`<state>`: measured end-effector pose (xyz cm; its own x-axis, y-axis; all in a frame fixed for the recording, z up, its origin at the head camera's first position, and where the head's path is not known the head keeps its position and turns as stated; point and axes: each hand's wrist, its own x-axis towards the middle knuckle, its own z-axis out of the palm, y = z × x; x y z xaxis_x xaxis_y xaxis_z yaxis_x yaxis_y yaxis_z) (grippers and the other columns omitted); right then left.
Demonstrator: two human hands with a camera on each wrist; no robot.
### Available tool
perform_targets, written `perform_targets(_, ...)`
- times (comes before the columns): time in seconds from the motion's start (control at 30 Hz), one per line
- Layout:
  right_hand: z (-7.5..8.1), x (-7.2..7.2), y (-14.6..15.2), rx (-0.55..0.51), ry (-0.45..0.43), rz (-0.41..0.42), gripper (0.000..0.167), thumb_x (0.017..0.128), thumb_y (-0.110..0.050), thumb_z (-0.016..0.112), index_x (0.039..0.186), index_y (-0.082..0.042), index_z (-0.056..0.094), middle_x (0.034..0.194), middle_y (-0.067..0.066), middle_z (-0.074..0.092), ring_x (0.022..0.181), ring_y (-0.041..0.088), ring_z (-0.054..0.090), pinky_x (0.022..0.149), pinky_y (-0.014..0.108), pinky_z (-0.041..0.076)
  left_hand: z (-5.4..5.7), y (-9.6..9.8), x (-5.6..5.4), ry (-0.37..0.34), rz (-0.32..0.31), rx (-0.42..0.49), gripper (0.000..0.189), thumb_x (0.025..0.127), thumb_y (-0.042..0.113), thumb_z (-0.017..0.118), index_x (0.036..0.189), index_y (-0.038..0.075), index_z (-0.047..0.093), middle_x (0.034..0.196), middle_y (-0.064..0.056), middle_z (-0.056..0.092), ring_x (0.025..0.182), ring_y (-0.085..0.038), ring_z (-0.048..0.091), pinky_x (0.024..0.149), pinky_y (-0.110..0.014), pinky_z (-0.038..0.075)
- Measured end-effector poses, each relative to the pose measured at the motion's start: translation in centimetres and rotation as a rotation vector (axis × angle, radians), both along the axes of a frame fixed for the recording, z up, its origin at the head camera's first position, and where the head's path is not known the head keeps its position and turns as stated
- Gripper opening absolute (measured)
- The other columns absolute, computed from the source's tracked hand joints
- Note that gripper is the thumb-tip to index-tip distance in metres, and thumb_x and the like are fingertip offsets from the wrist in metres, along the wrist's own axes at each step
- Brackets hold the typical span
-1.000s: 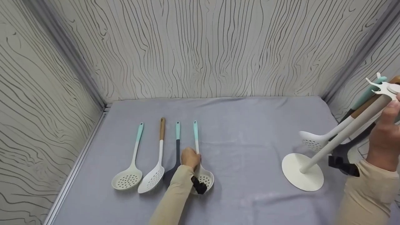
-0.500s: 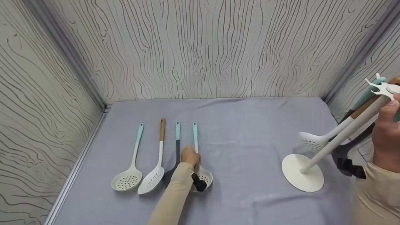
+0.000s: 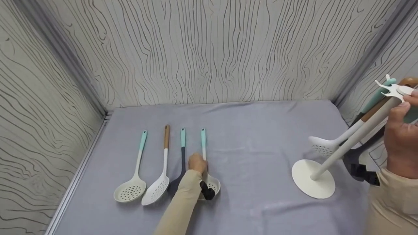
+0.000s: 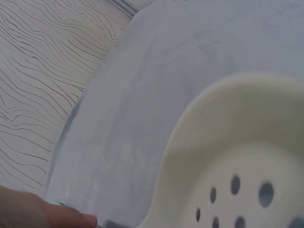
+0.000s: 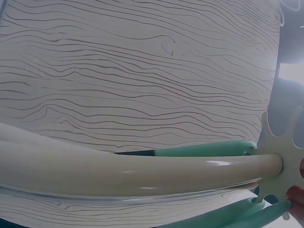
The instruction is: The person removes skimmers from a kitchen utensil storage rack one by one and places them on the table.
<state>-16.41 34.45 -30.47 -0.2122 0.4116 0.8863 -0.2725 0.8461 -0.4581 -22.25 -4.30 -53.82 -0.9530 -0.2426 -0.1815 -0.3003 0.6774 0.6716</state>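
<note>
In the head view my left hand (image 3: 197, 163) grips the lower shaft of a skimmer (image 3: 213, 186) with a mint handle and a pale, holed bowl. That bowl fills the lower right of the left wrist view, with a fingertip (image 4: 71, 217) beside its neck. At the right, a cream utensil stand (image 3: 351, 140) rises from a round base. My right hand (image 3: 403, 140) is at its top, thumb and finger pinching the hooked rack (image 3: 393, 90). Mint handles (image 5: 204, 148) hang from the hooks, and a white slotted utensil (image 3: 323, 146) hangs behind the pole.
Left of my left hand lie a mint-handled skimmer (image 3: 130, 189), a white slotted spoon (image 3: 156, 189) with a brown handle, and a dark utensil (image 3: 183, 160), its head partly behind my sleeve. Grey cloth (image 3: 254, 169) covers the table. Wood-patterned panels (image 3: 209, 49) stand around it.
The view has shifted slightly. My right wrist has swung a little to the right, and a finger now shows on the rack beside the thumb. My left hand stays on the skimmer.
</note>
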Motion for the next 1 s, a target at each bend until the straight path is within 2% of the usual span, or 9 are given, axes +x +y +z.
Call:
perform_targets(0.07, -0.1, 0.3, -0.1, 0.047, -0.047, -0.049, 0.031, 0.093, -0.015, 0.046, 0.107, 0.007, 0.065, 0.116, 0.022, 0.065, 0.119, 0.023, 0.059, 0.11, 0.023, 0.041, 0.0, 0.0, 0.1, -0.005, -0.013, -0.007, 0.009, 0.081, -0.001, 0.066, 0.086, -0.008, 0.07, 0.08, -0.018, 0.071, 0.066, -0.017, 0.054, 0.068, -0.036, 0.056)
perform_targets(0.23, 0.1, 0.7, 0.2, 0.077, -0.079, -0.023, 0.031, 0.095, -0.009, 0.042, 0.11, 0.007, 0.064, 0.119, 0.024, 0.064, 0.119, 0.029, 0.059, 0.11, 0.02, 0.04, 0.7, 0.2, 0.6, -0.017, -0.055, 0.001, 0.011, 0.082, 0.002, 0.066, 0.085, -0.009, 0.067, 0.081, -0.019, 0.068, 0.068, -0.019, 0.054, 0.069, -0.036, 0.056)
perform_targets(0.33, 0.2, 0.9, 0.2, 0.088, -0.097, -0.002, 0.031, 0.096, -0.005, 0.039, 0.11, 0.008, 0.063, 0.119, 0.027, 0.063, 0.119, 0.034, 0.059, 0.11, 0.021, 0.04, 1.2, 0.4, 1.0, 0.015, -0.065, -0.014, 0.017, 0.082, 0.004, 0.067, 0.088, -0.012, 0.065, 0.087, -0.021, 0.065, 0.075, -0.023, 0.058, 0.075, -0.04, 0.056)
perform_targets(0.5, 0.3, 1.0, 0.0, 0.115, -0.133, 0.006, 0.032, 0.097, -0.004, 0.037, 0.111, 0.01, 0.062, 0.121, 0.029, 0.061, 0.119, 0.037, 0.057, 0.11, 0.018, 0.038, 1.8, 1.0, 2.0, 0.125, -0.088, -0.052, 0.025, 0.082, 0.005, 0.069, 0.095, -0.016, 0.065, 0.093, -0.023, 0.062, 0.087, -0.032, 0.064, 0.08, -0.043, 0.056)
perform_targets(0.63, 0.3, 1.0, 0.1, 0.131, -0.157, 0.013, 0.032, 0.098, -0.005, 0.036, 0.113, 0.01, 0.059, 0.123, 0.029, 0.059, 0.121, 0.037, 0.055, 0.111, 0.018, 0.037, 2.4, 1.5, 3.3, 0.205, -0.127, 0.002, 0.031, 0.083, 0.006, 0.07, 0.106, -0.014, 0.064, 0.1, -0.026, 0.064, 0.096, -0.037, 0.066, 0.083, -0.043, 0.058)
perform_targets(0.77, 0.1, 0.9, 0.3, 0.132, -0.154, 0.008, 0.032, 0.099, -0.009, 0.037, 0.114, 0.006, 0.061, 0.125, 0.025, 0.06, 0.123, 0.034, 0.055, 0.113, 0.026, 0.039, 3.0, 2.1, 5.0, 0.23, -0.178, 0.069, 0.034, 0.086, 0.008, 0.068, 0.114, -0.011, 0.063, 0.109, -0.025, 0.065, 0.105, -0.037, 0.065, 0.088, -0.042, 0.057)
perform_targets(0.9, -0.3, 0.9, 0.4, 0.104, -0.124, -0.031, 0.032, 0.1, -0.014, 0.04, 0.114, 0.0, 0.065, 0.126, 0.015, 0.064, 0.124, 0.026, 0.057, 0.114, 0.029, 0.04, 3.2, 2.6, 6.6, 0.264, -0.228, 0.126, 0.03, 0.087, 0.01, 0.068, 0.112, -0.007, 0.064, 0.105, -0.02, 0.068, 0.1, -0.032, 0.067, 0.085, -0.039, 0.057)
perform_targets(1.0, -0.6, 1.0, 0.5, 0.082, -0.1, -0.039, 0.031, 0.099, -0.014, 0.042, 0.115, -0.003, 0.066, 0.126, 0.012, 0.065, 0.124, 0.024, 0.057, 0.114, 0.032, 0.04, 2.8, 3.0, 7.7, 0.275, -0.236, 0.177, 0.027, 0.087, 0.009, 0.067, 0.109, -0.006, 0.066, 0.101, -0.018, 0.07, 0.095, -0.028, 0.068, 0.081, -0.036, 0.058)
